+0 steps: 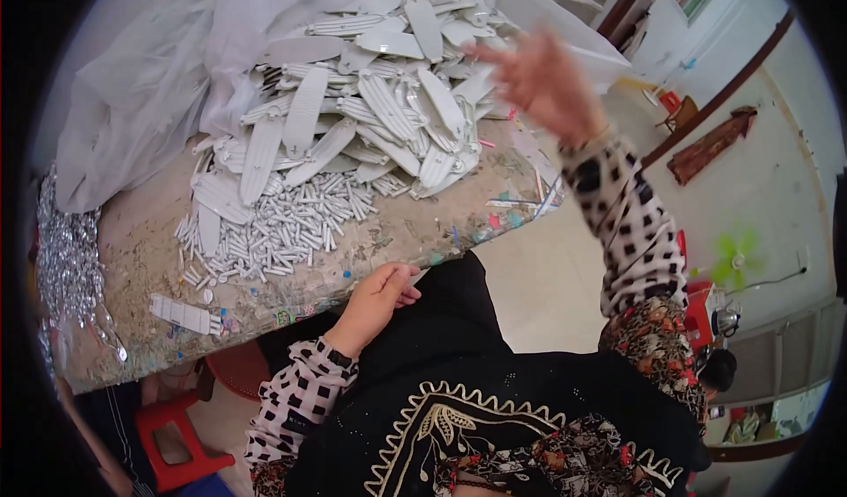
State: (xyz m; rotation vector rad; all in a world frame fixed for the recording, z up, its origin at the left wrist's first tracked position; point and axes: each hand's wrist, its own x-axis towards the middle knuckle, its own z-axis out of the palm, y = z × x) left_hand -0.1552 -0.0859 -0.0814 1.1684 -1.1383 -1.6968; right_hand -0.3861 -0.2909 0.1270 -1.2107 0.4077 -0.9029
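My left hand (376, 305) is at the table's front edge, its fingers curled in; whether anything is inside them is hidden. My right hand (549, 87) is raised near the right side of a heap of flat, elongated white plastic pieces (384, 109). It is blurred by motion, with its fingers apart and nothing visible in them. In front of the heap lies a pile of small silvery-white cylinders (273, 228). Near the left front edge, a separate ribbed white piece (185, 314) rests apart from both piles.
The worn table (415, 224) has a ragged, taped edge. Translucent plastic sheeting (141, 82) drapes over its far left, above shiny silver strips (71, 259). A red stool (176, 440) stands below left. A green fan (734, 254) is off to the right.
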